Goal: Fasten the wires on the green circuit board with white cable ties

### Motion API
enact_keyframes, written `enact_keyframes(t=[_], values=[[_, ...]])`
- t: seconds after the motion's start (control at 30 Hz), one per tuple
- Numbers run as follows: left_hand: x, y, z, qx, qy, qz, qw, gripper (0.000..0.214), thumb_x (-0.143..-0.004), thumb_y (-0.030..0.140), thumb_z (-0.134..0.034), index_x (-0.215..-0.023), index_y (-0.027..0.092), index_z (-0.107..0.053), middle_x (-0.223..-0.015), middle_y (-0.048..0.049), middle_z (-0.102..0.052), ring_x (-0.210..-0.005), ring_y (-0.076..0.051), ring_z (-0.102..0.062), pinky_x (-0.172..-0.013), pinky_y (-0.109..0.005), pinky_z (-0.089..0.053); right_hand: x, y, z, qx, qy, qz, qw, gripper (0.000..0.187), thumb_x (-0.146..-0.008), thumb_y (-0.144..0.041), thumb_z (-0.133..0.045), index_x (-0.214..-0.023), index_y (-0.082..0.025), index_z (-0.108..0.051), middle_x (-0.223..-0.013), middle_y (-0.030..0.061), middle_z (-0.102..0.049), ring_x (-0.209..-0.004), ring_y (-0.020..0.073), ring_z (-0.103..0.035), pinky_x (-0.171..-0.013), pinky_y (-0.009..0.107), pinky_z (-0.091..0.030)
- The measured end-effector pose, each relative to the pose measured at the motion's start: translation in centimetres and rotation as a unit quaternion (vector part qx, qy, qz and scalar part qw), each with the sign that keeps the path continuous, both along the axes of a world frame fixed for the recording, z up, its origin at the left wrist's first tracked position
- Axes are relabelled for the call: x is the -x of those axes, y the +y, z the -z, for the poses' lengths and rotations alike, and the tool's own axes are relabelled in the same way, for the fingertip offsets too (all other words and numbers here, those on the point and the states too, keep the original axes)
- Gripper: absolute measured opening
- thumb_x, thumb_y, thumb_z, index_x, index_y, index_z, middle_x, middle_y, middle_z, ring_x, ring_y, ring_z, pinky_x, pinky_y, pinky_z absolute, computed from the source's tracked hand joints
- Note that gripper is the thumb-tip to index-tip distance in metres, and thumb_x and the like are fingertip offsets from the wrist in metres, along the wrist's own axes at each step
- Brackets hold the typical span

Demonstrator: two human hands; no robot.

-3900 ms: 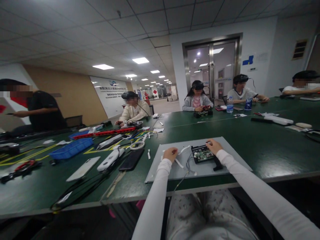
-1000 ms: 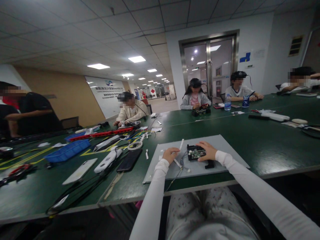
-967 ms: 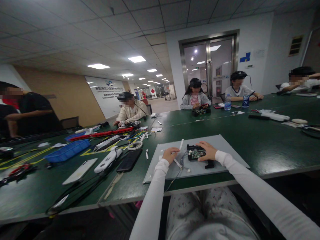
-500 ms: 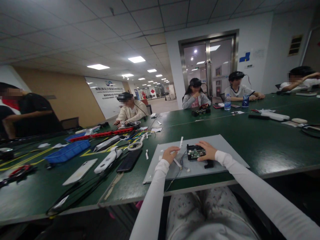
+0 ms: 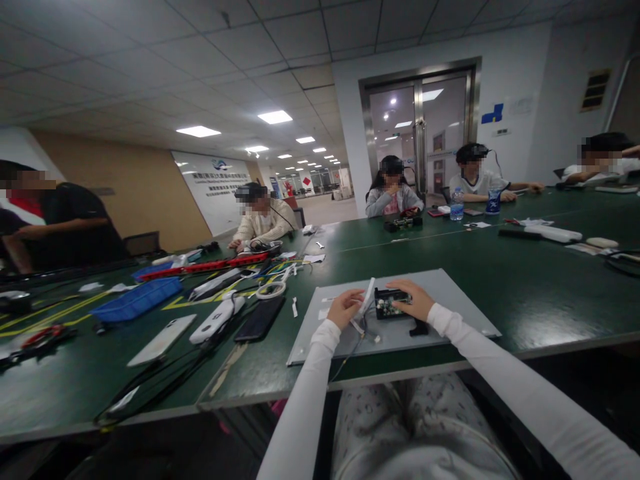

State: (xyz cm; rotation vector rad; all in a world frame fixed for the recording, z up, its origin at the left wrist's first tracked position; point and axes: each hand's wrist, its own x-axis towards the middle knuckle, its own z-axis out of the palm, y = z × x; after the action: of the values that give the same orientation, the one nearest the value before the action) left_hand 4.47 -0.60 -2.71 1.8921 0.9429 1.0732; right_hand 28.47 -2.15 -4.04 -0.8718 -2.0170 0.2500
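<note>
My left hand (image 5: 346,308) is closed on a slim white strip (image 5: 369,294), which tilts upward beside a black case. The strip's exact kind is too small to make out. My right hand (image 5: 415,300) grips the right side of the black case, its fingers over the far edge and the thumb near the front. A green circuit board (image 5: 388,307) shows inside the case. Thin wires with a small white connector (image 5: 377,339) trail between my hands. All of this is on a grey board (image 5: 450,293) at the table's front.
Left of the board lie a black phone (image 5: 260,319), a white phone (image 5: 163,340), a white handheld device (image 5: 219,320), a roll of white tape (image 5: 271,290) and a blue tray (image 5: 137,300). Several people sit around the green table (image 5: 480,257). A water bottle (image 5: 457,205) stands at the far side.
My left hand has shifted slightly right, bringing the white strip closer to the black case and tilting it further right. My right hand stays on the case.
</note>
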Motion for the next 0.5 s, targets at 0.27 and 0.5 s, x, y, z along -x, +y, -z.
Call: enact_keyframes(t=[0.27,0.5], values=[[-1.5,-2.8,-0.4,-0.019,0.058,0.063,0.996,0.036,-0.070,0.022,-0.054,-0.105,0.014,-0.053,-0.085,-0.0061,-0.060,-0.079,-0.013,-0.056,-0.076,-0.028,-0.043,0.3,-0.6,-0.4,0.010,0.018,-0.013,1.000,0.035,-0.070,-0.026,-0.049,-0.105,-0.025,-0.055,-0.104,0.0013,-0.058,-0.100,0.0179,-0.048,-0.089,0.036,-0.036],[-2.0,-3.4,-0.4,-0.023,0.090,0.061,0.994,0.036,-0.070,0.022,-0.055,-0.105,0.014,-0.053,-0.089,-0.0068,-0.060,-0.081,-0.014,-0.055,-0.077,-0.029,-0.043,0.2,-1.0,-0.6,0.011,0.067,0.031,0.997,0.016,-0.072,-0.027,-0.049,-0.077,-0.022,-0.063,-0.080,0.0019,-0.064,-0.079,0.0164,-0.056,-0.076,0.032,-0.043]])
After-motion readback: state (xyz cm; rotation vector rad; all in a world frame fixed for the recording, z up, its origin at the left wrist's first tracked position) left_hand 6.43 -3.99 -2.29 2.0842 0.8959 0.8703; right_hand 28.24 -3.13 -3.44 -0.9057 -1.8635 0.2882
